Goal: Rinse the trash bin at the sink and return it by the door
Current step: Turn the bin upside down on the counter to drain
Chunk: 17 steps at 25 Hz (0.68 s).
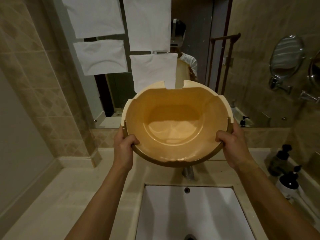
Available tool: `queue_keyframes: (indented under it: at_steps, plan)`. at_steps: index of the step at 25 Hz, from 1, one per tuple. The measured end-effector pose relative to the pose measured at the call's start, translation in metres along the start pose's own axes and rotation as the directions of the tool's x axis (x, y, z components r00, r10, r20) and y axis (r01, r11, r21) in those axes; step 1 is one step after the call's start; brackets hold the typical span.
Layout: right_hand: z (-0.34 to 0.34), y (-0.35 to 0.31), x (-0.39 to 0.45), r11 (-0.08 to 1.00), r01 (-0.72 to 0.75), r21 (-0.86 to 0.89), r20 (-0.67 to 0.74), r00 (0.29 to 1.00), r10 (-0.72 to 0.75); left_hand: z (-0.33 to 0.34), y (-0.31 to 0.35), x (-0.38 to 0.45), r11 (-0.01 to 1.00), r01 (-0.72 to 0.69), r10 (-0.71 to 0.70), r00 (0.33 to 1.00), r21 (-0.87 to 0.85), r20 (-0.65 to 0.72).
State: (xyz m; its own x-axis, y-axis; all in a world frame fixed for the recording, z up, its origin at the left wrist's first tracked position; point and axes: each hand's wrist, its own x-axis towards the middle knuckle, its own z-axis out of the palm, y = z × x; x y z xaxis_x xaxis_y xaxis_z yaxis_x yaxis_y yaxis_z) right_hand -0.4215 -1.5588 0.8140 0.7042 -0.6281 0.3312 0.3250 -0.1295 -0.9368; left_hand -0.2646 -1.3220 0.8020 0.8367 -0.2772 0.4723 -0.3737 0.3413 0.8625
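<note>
Both hands grip the bin (176, 125) by its rim: the left hand (123, 149) curls its fingers over the left edge, thumb outside, and the right hand (232, 144) does the same on the right edge. The bin is held in the air, tilted so its open mouth faces the camera, above the tap (188, 172) and the back of the sink (190, 213).

Inside the bin the tan floor is glossy and shows pale reflections; whether a film of water lies there cannot be told. The far rim is cream and has a square notch cut in it, with smaller steps at the sides. A darker brown band runs round the near edge between the hands.

Below the grip lies the white rectangular sink, set into a pale stone counter (69, 196), its overflow hole just under the tap. The tap stands directly beneath the near edge of the bin, close to it but apart.

Right of the right hand, dark pump bottles (285, 175) stand on the counter by the wall. Above them a round swivel mirror (285, 56) is fixed to the tiled wall.

Behind the bin is the wall mirror (199, 40), partly covered by white sheets (149, 23) stuck to it; the lowest sheet reaches down to the notch in the bin's rim. The reflection shows the person in a white sleeve holding the bin. Left of the left hand is a tiled pillar (34, 75).
</note>
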Motion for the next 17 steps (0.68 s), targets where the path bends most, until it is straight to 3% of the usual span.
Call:
queue_keyframes:
  at_steps: [5, 17]
  plan:
    - [0.0, 0.001, 0.004, 1.0, -0.022, 0.004, 0.001, 1.0, 0.022, 0.0, 0.002, 0.002, 0.998, -0.039, 0.038, 0.999, 0.056, 0.02]
    - [0.0, 0.012, 0.011, 0.988, -0.151, 0.017, 0.025, 0.988, 0.151, 0.005, 0.0, 0.004, 0.993, 0.02, -0.013, 0.998, 0.115, -0.066]
